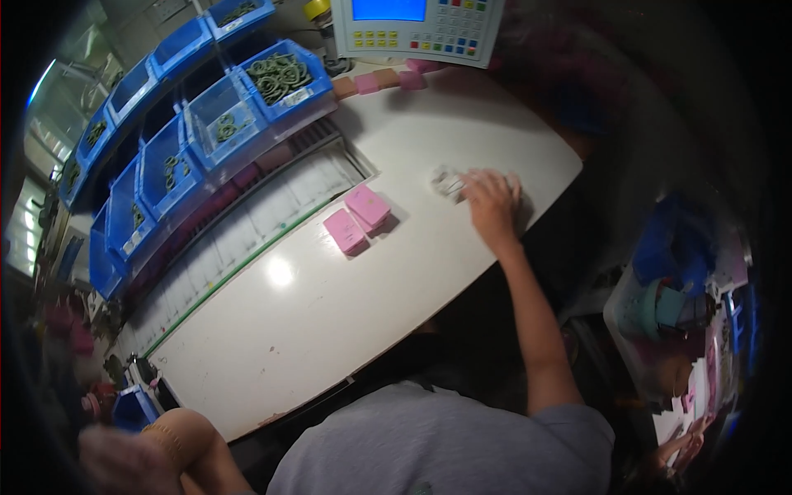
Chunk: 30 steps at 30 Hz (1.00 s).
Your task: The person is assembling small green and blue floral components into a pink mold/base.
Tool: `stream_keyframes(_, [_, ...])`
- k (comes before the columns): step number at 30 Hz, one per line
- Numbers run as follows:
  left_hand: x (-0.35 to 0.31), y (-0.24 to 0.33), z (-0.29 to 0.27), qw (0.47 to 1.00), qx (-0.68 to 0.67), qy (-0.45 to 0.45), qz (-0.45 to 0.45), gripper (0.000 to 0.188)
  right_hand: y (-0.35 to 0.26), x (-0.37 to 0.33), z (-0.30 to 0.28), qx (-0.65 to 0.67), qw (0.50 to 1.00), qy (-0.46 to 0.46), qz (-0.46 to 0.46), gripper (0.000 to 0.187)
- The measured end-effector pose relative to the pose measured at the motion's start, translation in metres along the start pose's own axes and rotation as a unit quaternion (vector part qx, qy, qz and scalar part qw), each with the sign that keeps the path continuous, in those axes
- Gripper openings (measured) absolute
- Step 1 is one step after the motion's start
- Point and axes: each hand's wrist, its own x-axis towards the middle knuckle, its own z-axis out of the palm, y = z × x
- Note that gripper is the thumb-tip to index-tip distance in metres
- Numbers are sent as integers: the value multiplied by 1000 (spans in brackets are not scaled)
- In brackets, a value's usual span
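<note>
My right hand [493, 205] is over the right part of the white worktable [272, 330], palm down with bent fingers. Its thumb side grips a small, crumpled whitish-grey bundle [447, 183]; blur hides exactly what it is. To the left of that hand, a pink stack of cards or small packets [368, 206] lies on the table, with a second pink stack [344, 231] close beside it. My left hand [124, 458] is off the table at the lower left, near a small blue bin [136, 407]. Motion smears its fingers, and a yellowish band circles the wrist.
Tiered blue bins [223, 124], several holding green rings [280, 78], line the table's far left side. A slatted, green-edged tray [247, 223] runs below them. At the back stands a control panel [417, 33] with a blue screen. A light-coloured tub [635, 322] is at the right.
</note>
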Motion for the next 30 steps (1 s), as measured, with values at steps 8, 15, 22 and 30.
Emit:
stream_keyframes(8, [-109, -95, 145, 854, 22, 14, -519, 56, -63, 33, 5, 342, 927, -145, -49, 77])
stream_keyframes(15, [-152, -184, 195, 872, 109, 28, -476, 110, -108, 93, 17, 377, 824, -405, -126, 102])
stream_keyframes(22, [-116, -258, 233, 878, 163, 58, -446, 109, -104, 80, 4, 341, 865, -361, -70, 86])
stream_keyframes(30, [-157, -194, 226, 862, 130, 32, -489, 113, -182, 33, -21, 413, 803, -372, -216, 87])
